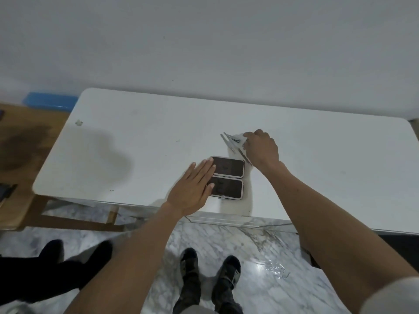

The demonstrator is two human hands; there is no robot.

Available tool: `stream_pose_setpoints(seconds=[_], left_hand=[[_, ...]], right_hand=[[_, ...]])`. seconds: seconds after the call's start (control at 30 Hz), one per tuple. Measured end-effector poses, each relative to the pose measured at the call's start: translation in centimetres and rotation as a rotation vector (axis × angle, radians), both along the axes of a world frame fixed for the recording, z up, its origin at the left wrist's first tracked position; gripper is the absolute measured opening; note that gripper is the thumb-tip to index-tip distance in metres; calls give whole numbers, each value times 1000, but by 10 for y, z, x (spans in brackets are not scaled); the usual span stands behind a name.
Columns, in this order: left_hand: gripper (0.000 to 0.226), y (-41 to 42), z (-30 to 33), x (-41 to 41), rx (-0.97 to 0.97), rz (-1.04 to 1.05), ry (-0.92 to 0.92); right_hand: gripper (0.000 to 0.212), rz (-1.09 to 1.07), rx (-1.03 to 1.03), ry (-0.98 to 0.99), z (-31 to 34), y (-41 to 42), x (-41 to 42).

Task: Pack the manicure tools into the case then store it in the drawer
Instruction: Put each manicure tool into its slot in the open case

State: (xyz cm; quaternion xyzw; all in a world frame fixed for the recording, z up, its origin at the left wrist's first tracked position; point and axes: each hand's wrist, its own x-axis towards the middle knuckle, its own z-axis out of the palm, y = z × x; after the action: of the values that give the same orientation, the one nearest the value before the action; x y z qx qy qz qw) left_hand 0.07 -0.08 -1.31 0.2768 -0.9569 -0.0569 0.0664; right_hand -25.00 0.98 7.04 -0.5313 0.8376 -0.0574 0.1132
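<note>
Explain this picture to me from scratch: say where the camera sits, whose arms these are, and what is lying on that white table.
There is no machine here. The single picture comes from a camera worn on a person's head, looking down at their own bare arms. On the white table lies a manicure case, opened flat, both dark halves facing up. The left hand rests flat on the case's left edge, steadying it. Just beyond the case lies a small pile of metal manicure tools. The right hand reaches over them, fingers curled on the pile; whether it has lifted one, I cannot tell.
</note>
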Motion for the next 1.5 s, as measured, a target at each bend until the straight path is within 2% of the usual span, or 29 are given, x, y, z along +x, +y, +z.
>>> stream_pose_setpoints(seconds=[0.17,0.37,0.63,1.0,1.23,1.5], left_hand=[[59,1,4,-1,17,4,-9],[59,1,4,-1,35,5,-8],[59,0,4,-1,37,0,-8],[61,-2,8,-1,77,-6,-42],[87,-1,13,2,166,-28,-68],[89,-5,8,4,153,-59,-69]], right_hand=[[46,65,14,89,-2,-16,-5],[26,88,-9,122,-5,-26,3],[24,74,-33,124,-14,-29,6],[24,139,-160,-29,-7,15,25],[18,240,-207,-159,1,65,43],[20,250,-162,-130,-8,98,44]])
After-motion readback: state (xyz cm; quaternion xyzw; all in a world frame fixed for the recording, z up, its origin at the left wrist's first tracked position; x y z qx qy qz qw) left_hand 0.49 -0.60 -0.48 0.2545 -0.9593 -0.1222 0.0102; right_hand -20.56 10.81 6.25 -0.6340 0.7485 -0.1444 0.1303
